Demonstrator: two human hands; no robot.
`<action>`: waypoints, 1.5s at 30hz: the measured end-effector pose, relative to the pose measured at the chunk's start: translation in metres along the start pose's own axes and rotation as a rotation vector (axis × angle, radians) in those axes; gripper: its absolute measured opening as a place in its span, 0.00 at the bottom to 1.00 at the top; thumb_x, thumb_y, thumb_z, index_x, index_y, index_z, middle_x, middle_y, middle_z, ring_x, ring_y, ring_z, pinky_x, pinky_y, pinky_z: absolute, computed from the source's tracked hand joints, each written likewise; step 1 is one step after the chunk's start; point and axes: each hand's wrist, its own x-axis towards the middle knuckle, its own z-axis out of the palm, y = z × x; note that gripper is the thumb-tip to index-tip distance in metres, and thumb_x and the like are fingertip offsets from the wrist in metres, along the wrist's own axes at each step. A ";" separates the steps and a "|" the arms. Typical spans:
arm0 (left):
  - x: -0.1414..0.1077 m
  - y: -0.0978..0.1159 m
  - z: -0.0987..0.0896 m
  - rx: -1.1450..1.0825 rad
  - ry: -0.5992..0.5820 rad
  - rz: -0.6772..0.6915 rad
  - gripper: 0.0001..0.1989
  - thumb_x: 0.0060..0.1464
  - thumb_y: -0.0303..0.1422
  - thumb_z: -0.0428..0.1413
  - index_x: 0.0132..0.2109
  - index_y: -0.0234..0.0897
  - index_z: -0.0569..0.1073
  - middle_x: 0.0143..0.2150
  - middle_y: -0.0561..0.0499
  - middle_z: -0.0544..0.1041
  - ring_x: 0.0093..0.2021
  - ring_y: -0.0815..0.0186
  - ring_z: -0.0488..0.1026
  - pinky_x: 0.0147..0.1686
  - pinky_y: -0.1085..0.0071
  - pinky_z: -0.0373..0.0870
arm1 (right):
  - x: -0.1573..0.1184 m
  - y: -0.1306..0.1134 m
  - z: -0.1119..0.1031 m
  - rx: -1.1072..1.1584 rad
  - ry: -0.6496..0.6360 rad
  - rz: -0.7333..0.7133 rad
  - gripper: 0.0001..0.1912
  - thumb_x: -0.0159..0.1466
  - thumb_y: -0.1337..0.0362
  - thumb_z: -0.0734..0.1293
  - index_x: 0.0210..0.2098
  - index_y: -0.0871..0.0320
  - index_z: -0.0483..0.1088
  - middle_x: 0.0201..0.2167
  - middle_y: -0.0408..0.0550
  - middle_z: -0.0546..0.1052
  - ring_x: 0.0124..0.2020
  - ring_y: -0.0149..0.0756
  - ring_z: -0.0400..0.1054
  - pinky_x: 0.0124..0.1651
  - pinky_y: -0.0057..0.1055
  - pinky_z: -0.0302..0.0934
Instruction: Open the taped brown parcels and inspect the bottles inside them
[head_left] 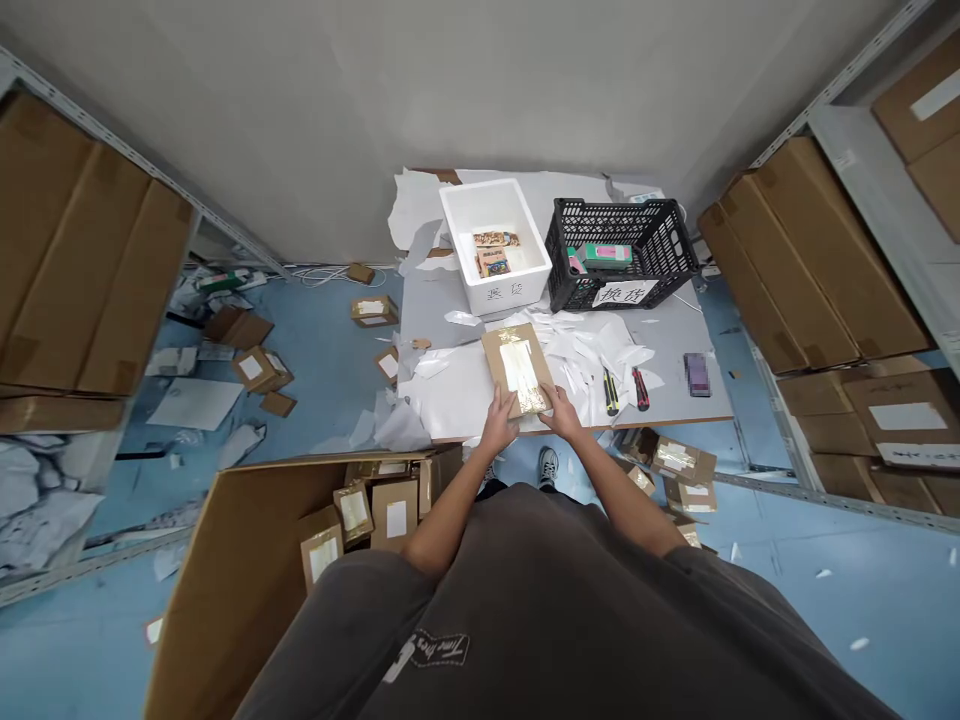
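Observation:
A flat cardboard box [491, 347] with a white label and shiny clear tape is at the front of the table [450, 415]. My left hand [498, 422] grips its near left corner, and my right hand [561, 412] grips the near right corner. Whether the box rests on the table or is slightly lifted, I cannot tell. Torn white paper scraps [585, 350] lie heaped just right of the box. Beyond them are a yellow-and-black utility knife [610, 392] and a red-and-black utility knife [640, 390].
At the table's back stand a white foam box [491, 298] holding packets and a black crate [622, 293] with green-and-pink boxes. A phone [697, 375] lies at the right. A large open carton [247, 560] of parcels stands left of me. Shelves with cartons [810, 270] flank both sides; parcels litter the floor.

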 end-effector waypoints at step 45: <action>0.123 0.061 -0.061 -0.126 0.355 -0.319 0.38 0.68 0.38 0.58 0.80 0.35 0.59 0.80 0.35 0.61 0.81 0.46 0.57 0.79 0.46 0.57 | 0.127 -0.056 -0.096 -0.021 -0.007 -0.241 0.46 0.65 0.64 0.68 0.81 0.57 0.55 0.75 0.61 0.65 0.70 0.61 0.67 0.73 0.60 0.63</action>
